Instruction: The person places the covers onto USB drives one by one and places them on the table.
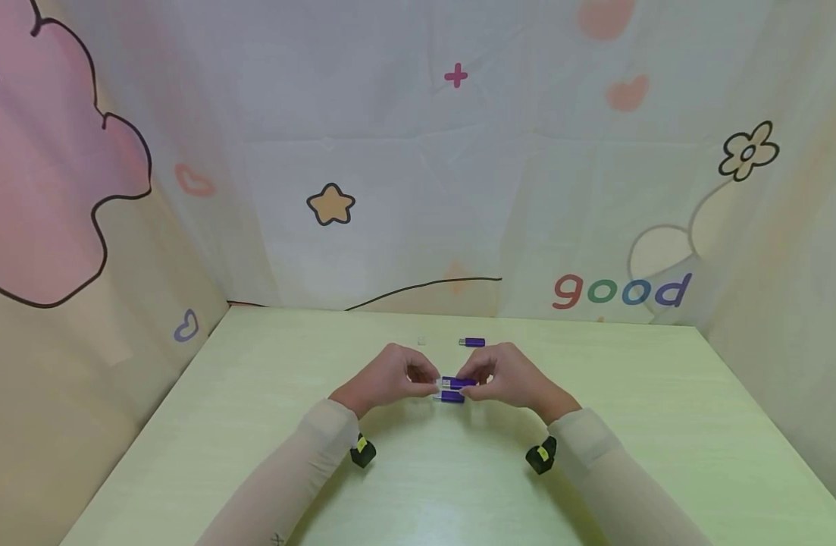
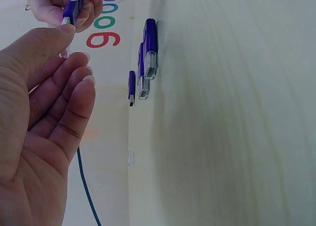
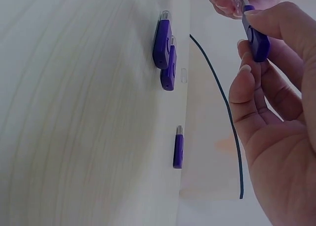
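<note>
Between thumb and fingers, my right hand (image 1: 502, 375) pinches a purple USB flash drive (image 3: 257, 42), its metal plug pointing toward the left hand. My left hand (image 1: 399, 375) pinches a small clear cap (image 2: 64, 52) at the plug end; whether the cap sits over the plug is hidden by the thumb. Below the hands, two purple flash drives with clear caps lie side by side on the table, a nearer drive (image 2: 151, 35) and a farther drive (image 3: 169, 77). Beyond the hands lie an uncapped purple flash drive (image 1: 474, 343) and a loose clear cap (image 1: 421, 341).
The pale wooden table (image 1: 431, 485) spreads around the hands. A printed cloth (image 1: 390, 250) hangs at its back edge and along both sides. Each wrist wears a small black camera, one camera (image 1: 363, 452) on the left and another camera (image 1: 542, 455) on the right.
</note>
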Motion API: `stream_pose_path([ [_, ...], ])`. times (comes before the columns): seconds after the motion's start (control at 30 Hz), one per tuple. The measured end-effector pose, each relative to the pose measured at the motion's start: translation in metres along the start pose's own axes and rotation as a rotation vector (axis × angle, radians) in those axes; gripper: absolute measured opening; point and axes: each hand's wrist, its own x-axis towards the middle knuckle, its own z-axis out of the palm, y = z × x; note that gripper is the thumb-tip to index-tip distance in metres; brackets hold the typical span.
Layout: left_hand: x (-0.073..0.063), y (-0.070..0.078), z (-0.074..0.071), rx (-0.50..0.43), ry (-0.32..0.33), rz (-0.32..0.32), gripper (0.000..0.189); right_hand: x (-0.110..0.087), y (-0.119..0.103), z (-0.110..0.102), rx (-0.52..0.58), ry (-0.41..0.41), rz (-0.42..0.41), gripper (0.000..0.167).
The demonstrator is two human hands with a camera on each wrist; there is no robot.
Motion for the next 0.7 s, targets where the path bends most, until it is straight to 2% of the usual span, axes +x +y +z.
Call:
stream_pose_path([
  [0.7,0.0006,0.0019,0.0008,0.012,0.004,-0.003,0.012,-0.0002,0.0026,0.0017,0.005,0.013,-0.016,0.012],
])
